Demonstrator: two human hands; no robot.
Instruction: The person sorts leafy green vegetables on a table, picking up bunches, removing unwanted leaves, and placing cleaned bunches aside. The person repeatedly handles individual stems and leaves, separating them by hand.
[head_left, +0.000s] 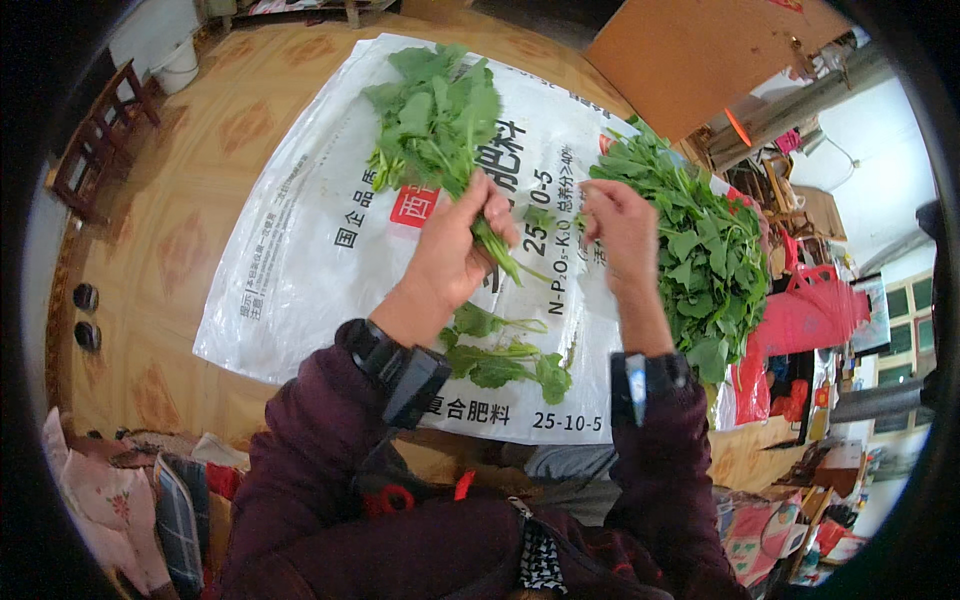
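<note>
My left hand (465, 244) is closed around the stems of a bunch of leafy greens (439, 112), whose leaves spread away from me over a white woven fertilizer sack (300, 300). To its right, my right hand (619, 225) hovers above the sack with its fingers curled and somewhat blurred; whether something small is between them is not clear. A large heap of leafy greens (697, 262) lies just right of that hand. Several loose leaves (495, 367) rest on the sack nearer to me, between my forearms. More cut stems show under the held bunch.
Beyond the heap at right sits a pink plastic bag (814, 315). Dark wooden chairs (90, 150) and a white bucket (176, 67) stand at the far left on the tiled floor, with a pair of dark shoes (86, 315) nearer. A brown board (697, 60) is at the upper right.
</note>
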